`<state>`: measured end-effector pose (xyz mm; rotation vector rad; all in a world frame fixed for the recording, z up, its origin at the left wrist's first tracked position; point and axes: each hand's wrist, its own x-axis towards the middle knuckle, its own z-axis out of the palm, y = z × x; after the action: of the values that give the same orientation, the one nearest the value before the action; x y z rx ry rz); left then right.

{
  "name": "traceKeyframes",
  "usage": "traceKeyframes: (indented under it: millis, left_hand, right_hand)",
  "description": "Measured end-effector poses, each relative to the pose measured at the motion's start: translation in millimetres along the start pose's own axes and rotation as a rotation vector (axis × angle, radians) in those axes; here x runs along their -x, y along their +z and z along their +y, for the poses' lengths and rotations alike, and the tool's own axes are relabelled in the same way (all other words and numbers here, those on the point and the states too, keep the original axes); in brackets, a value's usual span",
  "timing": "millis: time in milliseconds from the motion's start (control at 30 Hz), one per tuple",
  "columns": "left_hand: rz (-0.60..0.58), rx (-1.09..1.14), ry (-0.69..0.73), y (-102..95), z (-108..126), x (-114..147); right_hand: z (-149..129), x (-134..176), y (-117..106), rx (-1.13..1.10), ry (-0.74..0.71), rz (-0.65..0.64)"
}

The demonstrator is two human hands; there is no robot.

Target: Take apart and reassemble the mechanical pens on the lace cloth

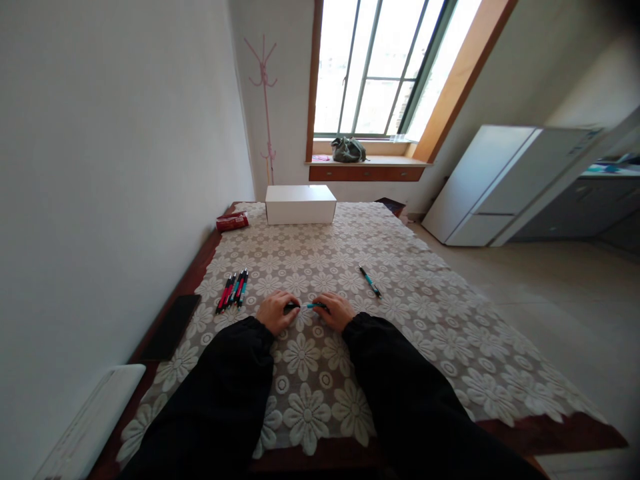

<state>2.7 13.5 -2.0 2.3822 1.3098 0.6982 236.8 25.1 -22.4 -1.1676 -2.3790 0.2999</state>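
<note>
My left hand [277,313] is closed on a short black pen part [291,307], and a thin pale piece shows at its inner end. Facing it, my right hand [335,311] pinches a teal and black pen part [317,305]. A small gap lies between the two parts, just above the lace tablecloth [306,357]. To the left, several pens [233,291] in red, teal and black lie side by side in a row. One teal and black pen [370,281] lies alone beyond my right hand. My fingers partly hide both held pieces.
A white box [301,205] stands at the table's far end, with a red packet [232,221] to its left. A dark flat phone-like slab [173,327] lies by the left edge, near a white object [93,420]. The wall runs close along the left side.
</note>
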Motion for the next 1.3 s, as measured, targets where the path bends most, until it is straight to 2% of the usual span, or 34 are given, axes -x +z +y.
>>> traceKeyframes:
  millis: [467,933,1300]
  left_hand:
    - [0.074,-0.066,-0.133,0.4,-1,-1]
    - [0.059,-0.060,-0.121,-1.0,-2,-1]
    - [0.149,-0.146,-0.236,-0.1,-6,0]
  right_hand:
    - [10,1,4,0.056,0.079,0.034]
    - [11,0,0,0.053,0.116,0.032]
    - [15,2,1,0.120,0.217,0.084]
